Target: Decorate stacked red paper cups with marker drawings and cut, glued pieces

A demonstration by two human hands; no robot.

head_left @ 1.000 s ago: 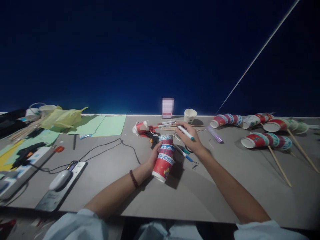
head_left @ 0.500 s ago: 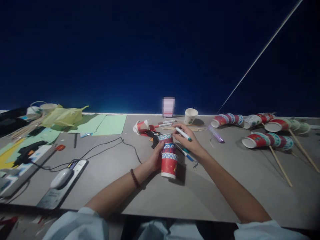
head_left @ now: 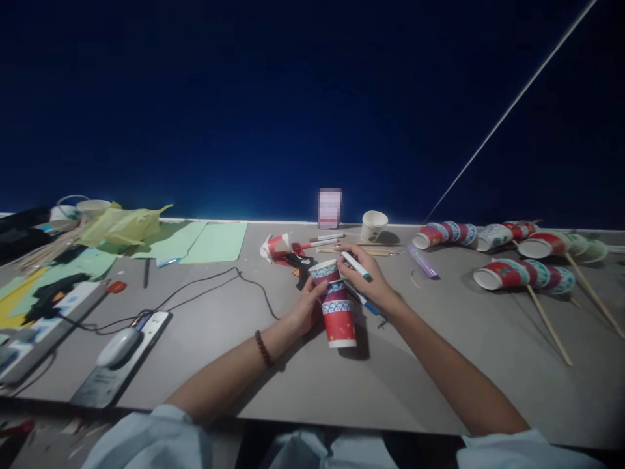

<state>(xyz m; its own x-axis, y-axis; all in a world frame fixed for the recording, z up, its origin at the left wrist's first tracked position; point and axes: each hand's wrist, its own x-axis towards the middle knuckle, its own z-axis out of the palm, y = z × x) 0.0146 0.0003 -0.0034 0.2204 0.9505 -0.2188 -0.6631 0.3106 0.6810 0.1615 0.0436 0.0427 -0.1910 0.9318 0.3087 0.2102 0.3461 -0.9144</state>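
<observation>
Left hand: the left hand (head_left: 307, 307) is wrapped round the cup stack (head_left: 338, 326) from its left side, thumb lying across the front, fingers mostly hidden behind. Looks like a proper closed hold, not spread at all.
Cup stack: red, blue and white paper cups nested in a row, in front of the person near the middle of the table (head_left: 439, 371). Open rim points away and a bit left, white-edged base towards the person. Can't tell if it's touching the tabletop.
Right hand: the right hand (head_left: 374, 284) has its fingers curled in, pinching a white marker (head_left: 354, 264) with a green end, which slants across the hand. Fingertips are right by the top cup's rim; honestly can't tell if they touch.
Behind the hands: a black tool (head_left: 302, 269) with an orange bit, just past the stack, partly covered. Also a pale paper cup (head_left: 374, 227) further back.
Under the right hand: a blue-ended pen (head_left: 370, 305), partly hidden.
Off to the right: more joined cups (head_left: 530, 275), lying on their side with a wooden stick (head_left: 549, 326) poking out.
</observation>
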